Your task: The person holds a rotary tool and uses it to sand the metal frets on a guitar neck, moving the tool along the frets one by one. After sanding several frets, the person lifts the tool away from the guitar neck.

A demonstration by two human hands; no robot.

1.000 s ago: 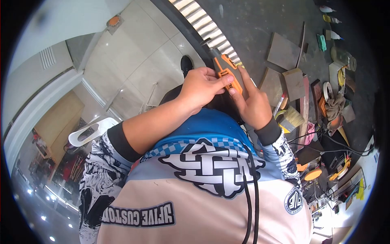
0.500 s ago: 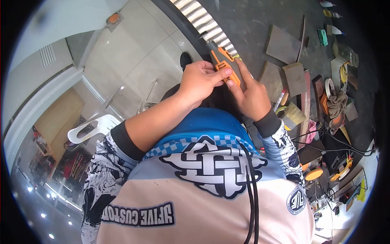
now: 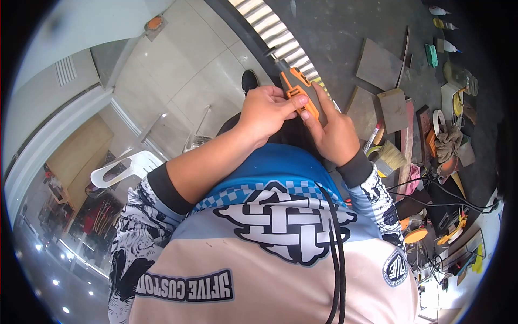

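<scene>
An orange and grey utility knife (image 3: 295, 86) is held between both hands in front of my chest. My left hand (image 3: 267, 113) grips its orange body from the left, thumb pressed on the orange slider. My right hand (image 3: 332, 132) supports the knife from the right, with the index finger stretched along its side. The knife's grey tip points away from me, up and to the left. Below the hands are my blue and beige printed shirt (image 3: 270, 227) and a black cord (image 3: 337, 254) hanging down it.
Flat wooden offcuts (image 3: 380, 65) lie on the dark floor at the right, with a brush (image 3: 391, 156), a rag (image 3: 445, 143), tape rolls, cables and orange tools (image 3: 415, 235). A corrugated metal strip (image 3: 275, 32) borders pale floor tiles (image 3: 199, 81). A white plastic chair (image 3: 121, 170) stands left.
The hands and the knife have barely shifted in the picture. The left thumb stays on the orange slider and both grips are unchanged.
</scene>
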